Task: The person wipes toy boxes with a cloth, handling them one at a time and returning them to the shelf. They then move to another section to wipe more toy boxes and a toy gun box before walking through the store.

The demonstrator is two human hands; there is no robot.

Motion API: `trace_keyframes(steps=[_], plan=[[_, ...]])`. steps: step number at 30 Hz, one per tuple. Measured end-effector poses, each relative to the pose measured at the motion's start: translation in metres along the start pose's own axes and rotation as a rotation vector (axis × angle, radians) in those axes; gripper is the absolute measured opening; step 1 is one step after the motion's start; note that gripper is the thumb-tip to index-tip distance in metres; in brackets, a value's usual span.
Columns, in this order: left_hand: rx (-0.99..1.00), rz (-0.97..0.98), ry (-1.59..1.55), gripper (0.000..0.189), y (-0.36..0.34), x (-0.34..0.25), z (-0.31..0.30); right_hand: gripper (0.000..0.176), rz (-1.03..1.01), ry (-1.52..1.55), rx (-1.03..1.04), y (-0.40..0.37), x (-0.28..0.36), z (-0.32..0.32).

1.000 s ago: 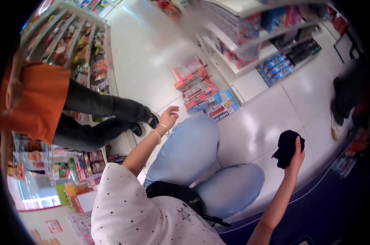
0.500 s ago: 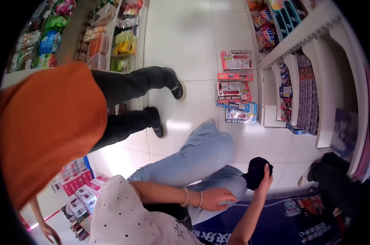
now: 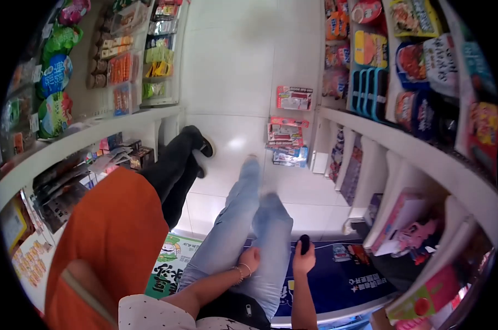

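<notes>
My right hand (image 3: 304, 260) is closed round a dark cloth bundle (image 3: 304, 244), whose rounded end sticks up past the fingers. Its exact kind does not show. Over the thigh of my light blue jeans (image 3: 235, 220) rests my left hand (image 3: 250, 260), fingers curled in and nothing visible in them; bracelets circle that wrist. Below my right hand lies a dark blue printed surface (image 3: 337, 286) with white lettering.
A person in an orange top (image 3: 109, 236) and dark trousers stands close on my left. Boxed toys (image 3: 286, 132) lie on the tiled floor (image 3: 224, 132) ahead. Snack shelves (image 3: 150, 113) run along the left, and a shelf unit (image 3: 370, 126) with packets stands on the right.
My view has turned and shifted, bringing more of both shelves in. My left hand's fingers went from extended to curled. The cloth bundle stays in my right hand, showing less of itself.
</notes>
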State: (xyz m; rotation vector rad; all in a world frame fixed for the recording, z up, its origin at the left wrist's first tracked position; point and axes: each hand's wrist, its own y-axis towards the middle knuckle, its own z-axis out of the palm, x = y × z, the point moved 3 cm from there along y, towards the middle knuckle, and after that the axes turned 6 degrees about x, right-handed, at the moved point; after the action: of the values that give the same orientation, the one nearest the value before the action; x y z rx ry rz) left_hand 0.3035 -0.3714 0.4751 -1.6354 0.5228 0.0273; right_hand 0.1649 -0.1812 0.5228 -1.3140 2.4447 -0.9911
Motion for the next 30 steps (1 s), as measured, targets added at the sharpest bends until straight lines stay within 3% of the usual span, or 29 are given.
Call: trace_keyframes(steps=[4,6,8,10,13,16,18,20,22,23,27,30], plan=[[-0.004,0.074,0.056,0.026,-0.021,-0.089,-0.024,0.044,-0.135,-0.05,0.07,-0.017,0.062,-0.051],[-0.001,0.127,0.04,0.03,-0.014,-0.156,-0.05,0.044,-0.232,-0.019,-0.013,-0.02,0.083,-0.072],[-0.071,0.151,-0.108,0.032,0.018,-0.185,-0.046,0.044,-0.195,-0.075,0.03,-0.022,0.101,-0.1],[-0.05,0.262,-0.092,0.031,0.019,-0.266,-0.079,0.044,-0.183,-0.086,-0.007,-0.021,0.123,-0.126],[-0.026,0.556,-0.253,0.029,0.061,-0.334,-0.102,0.044,-0.11,-0.095,0.012,0.001,0.153,-0.156],[0.016,0.682,0.04,0.022,0.08,-0.427,-0.163,0.042,0.056,-0.022,-0.033,0.009,0.215,-0.196],[0.179,0.857,0.239,0.023,0.079,-0.49,-0.214,0.041,0.118,0.153,-0.134,0.014,0.26,-0.201],[0.189,0.83,0.418,0.023,0.077,-0.527,-0.247,0.04,0.191,0.241,-0.121,0.023,0.301,-0.181],[0.32,0.875,0.716,0.023,0.037,-0.576,-0.269,0.044,0.272,0.313,-0.083,0.002,0.36,-0.2],[0.493,0.839,0.654,0.023,0.096,-0.561,-0.264,0.047,0.294,0.36,-0.109,-0.004,0.38,-0.2],[0.738,1.024,1.029,0.019,0.085,-0.571,-0.253,0.045,0.518,0.647,-0.188,-0.031,0.422,-0.186],[0.977,0.606,1.097,0.016,0.049,-0.58,-0.259,0.04,0.663,0.808,-0.26,-0.046,0.446,-0.159]])
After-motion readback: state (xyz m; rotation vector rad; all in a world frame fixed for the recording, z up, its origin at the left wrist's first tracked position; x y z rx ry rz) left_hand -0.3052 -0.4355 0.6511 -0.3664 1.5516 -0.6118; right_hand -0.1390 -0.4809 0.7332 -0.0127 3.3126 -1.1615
